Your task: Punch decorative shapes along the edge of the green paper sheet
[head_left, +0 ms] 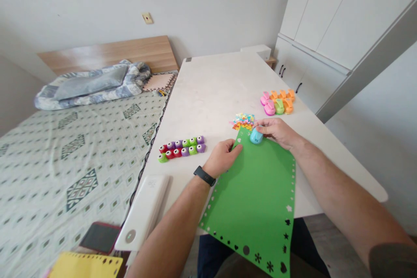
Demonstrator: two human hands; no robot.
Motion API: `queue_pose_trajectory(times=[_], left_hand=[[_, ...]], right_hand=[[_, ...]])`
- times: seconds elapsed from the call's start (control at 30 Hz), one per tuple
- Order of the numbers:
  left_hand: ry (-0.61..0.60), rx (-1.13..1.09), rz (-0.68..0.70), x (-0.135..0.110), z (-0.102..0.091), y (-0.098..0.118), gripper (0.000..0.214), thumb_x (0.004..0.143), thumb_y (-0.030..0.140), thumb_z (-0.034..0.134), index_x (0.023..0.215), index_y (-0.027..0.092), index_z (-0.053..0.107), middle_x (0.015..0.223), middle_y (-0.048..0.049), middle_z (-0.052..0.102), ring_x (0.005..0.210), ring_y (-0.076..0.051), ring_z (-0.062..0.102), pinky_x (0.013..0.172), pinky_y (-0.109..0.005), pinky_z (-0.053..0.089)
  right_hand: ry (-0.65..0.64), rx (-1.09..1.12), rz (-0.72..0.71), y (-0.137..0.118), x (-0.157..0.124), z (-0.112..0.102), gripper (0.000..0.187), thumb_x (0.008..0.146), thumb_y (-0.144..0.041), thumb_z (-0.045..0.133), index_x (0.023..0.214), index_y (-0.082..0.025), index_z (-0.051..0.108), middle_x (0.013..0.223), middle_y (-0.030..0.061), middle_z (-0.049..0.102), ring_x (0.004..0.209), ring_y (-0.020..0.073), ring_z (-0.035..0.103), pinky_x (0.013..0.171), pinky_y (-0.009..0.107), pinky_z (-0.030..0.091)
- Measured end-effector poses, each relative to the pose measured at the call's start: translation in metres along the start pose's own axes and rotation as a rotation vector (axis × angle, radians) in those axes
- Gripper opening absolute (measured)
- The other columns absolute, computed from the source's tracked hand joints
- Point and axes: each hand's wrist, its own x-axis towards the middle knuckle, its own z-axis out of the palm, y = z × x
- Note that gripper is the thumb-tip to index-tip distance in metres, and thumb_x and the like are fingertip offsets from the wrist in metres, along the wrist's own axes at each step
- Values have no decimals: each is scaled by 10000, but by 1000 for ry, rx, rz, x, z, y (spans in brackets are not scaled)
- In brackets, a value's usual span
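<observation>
Head view: the green sheet [256,191] has shape-punched edges

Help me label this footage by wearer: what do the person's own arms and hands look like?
The left hand and right hand are bare, without gloves. A dark, smooth, slim band circles the left wrist; the right wrist shows none. A dark, brownish sleeve shows on the right arm; no left sleeve is in view.

Soft, bright light fills stretched, wide-angle edges.
</observation>
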Motion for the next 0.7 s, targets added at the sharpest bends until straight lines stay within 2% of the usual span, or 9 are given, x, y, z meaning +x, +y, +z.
queue_pose_trajectory(times=[0.23, 0.4, 0.7], left_hand=[[-9, -42, -21, 0, -1, 3, 430, 913, 569, 551, 796, 159, 602, 663, 23, 481, 600, -112, 407, 521, -234, 280], [-5, -31, -17, -1, -1, 4, 427, 923, 561, 539, 774, 163, 579, 658, 28, 467, 592, -107, 405, 515, -232, 268], [2, -22, -19, 0, -1, 1, 426, 917, 564, 543, 769, 167, 584, 651, 29, 463, 589, -108, 393, 514, -233, 262]], right_hand=[[-61, -31, -7, -1, -3, -2, 413, 676, -426, 895, 996, -196, 772, 900, 44, 772, 748, 173, 684, 750, 300, 541], [-29, 22, -37, -3, -1, -4, 340, 729, -434, 860, 953, -193, 774, 890, 52, 769, 770, 171, 689, 749, 291, 546], [293, 151, -256, -6, 8, -19, 290, 748, -451, 831, 842, -183, 774, 860, 75, 760, 749, 191, 688, 654, 309, 550]])
